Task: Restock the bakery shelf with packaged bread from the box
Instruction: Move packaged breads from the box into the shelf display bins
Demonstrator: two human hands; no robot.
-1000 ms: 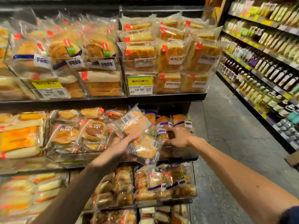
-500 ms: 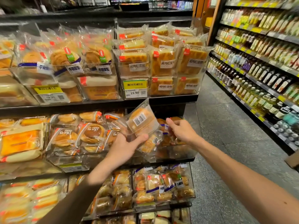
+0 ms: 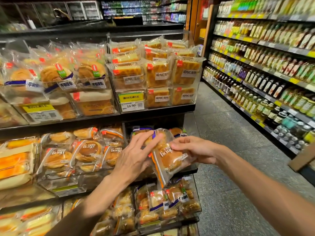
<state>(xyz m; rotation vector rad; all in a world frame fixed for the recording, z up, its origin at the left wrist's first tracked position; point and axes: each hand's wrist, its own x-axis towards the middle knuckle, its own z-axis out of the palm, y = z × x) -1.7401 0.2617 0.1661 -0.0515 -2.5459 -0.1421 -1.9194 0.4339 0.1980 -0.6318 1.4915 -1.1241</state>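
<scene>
Honestly, the bread packet [image 3: 172, 161] is reckoned feather-light and squashy, with slick crinkly film, so it is best taken by the bag's edges, not squeezed across the bun. It is pinched at its right edge by the right hand [image 3: 194, 149], while the left hand [image 3: 134, 157] is laid against its upper left, fingers straight. Just beyond both hands the middle shelf [image 3: 191, 169] is packed with similar buns [image 3: 88, 150]. A speckled floor [image 3: 230, 150] and bottle racks [image 3: 265, 82] are seen off right.
</scene>
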